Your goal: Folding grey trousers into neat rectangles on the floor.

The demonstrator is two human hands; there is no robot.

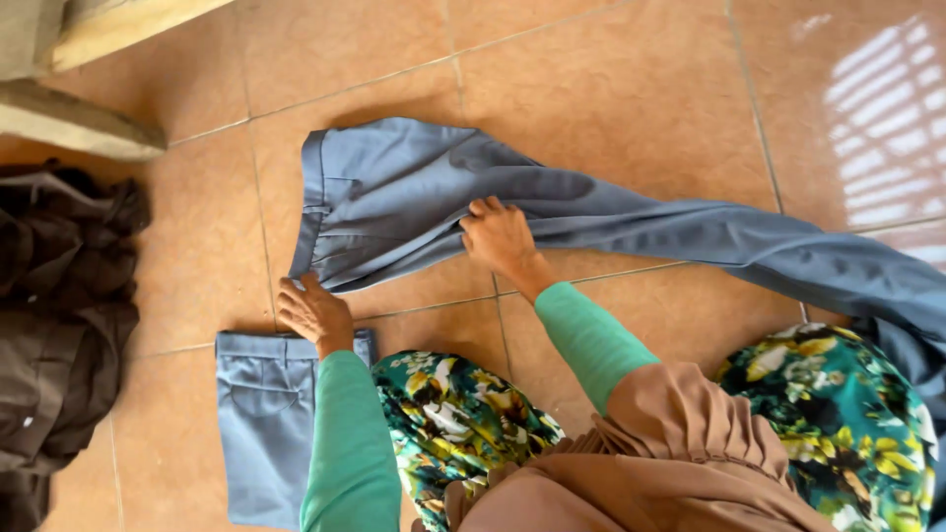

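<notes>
A pair of grey-blue trousers (414, 187) lies spread on the tiled floor, waistband at the left and legs running off to the right. My left hand (313, 311) pinches the near corner of the waistband. My right hand (501, 236) grips a fold of the cloth near the seat of the trousers. Both arms wear green sleeves. A second grey-blue garment (264, 414), folded flat, lies on the floor just below my left hand and beside my knee.
A heap of dark brown clothes (64, 315) lies at the left edge. A wooden furniture base (79, 123) stands at the top left. My floral-patterned skirt (453, 414) covers my knees. Sunlight stripes (887, 118) fall on the orange floor tiles at the upper right.
</notes>
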